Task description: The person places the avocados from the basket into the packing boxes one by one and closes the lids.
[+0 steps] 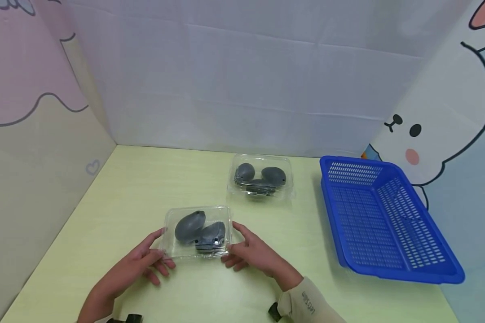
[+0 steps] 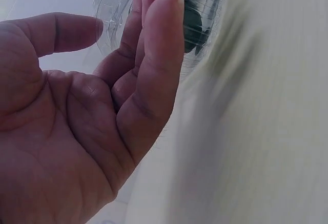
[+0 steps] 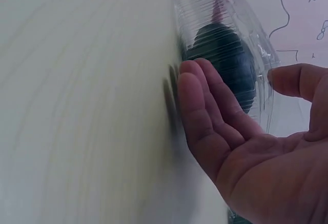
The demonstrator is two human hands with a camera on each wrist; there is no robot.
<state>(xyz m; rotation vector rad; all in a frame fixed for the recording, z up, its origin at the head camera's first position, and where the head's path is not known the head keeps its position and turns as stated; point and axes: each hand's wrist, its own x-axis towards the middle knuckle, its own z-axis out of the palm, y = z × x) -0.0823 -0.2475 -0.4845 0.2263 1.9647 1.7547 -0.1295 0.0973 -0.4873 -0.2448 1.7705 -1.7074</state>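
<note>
A clear plastic clamshell box [image 1: 182,254] with dark grey, rounded pieces [image 1: 191,228] inside is between my two hands. My left hand [image 1: 139,259] holds its left side, the thumb at the rim and the fingers along the side wall. At the opposite side my right hand [image 1: 252,252] grips the box, thumb on the rim and fingers lower down. In the right wrist view, the ribbed wall of the box [image 3: 202,16] shows a dark piece [image 3: 228,55] through it. A second clear box [image 1: 284,194] with similar dark pieces [image 1: 273,176] sits farther back.
On the right side of the pale yellow table [image 1: 145,179] stands a blue perforated plastic basket [image 1: 392,224]. A white cloth wall [image 1: 242,89] rises behind the table, with cartoon-printed walls at left and right.
</note>
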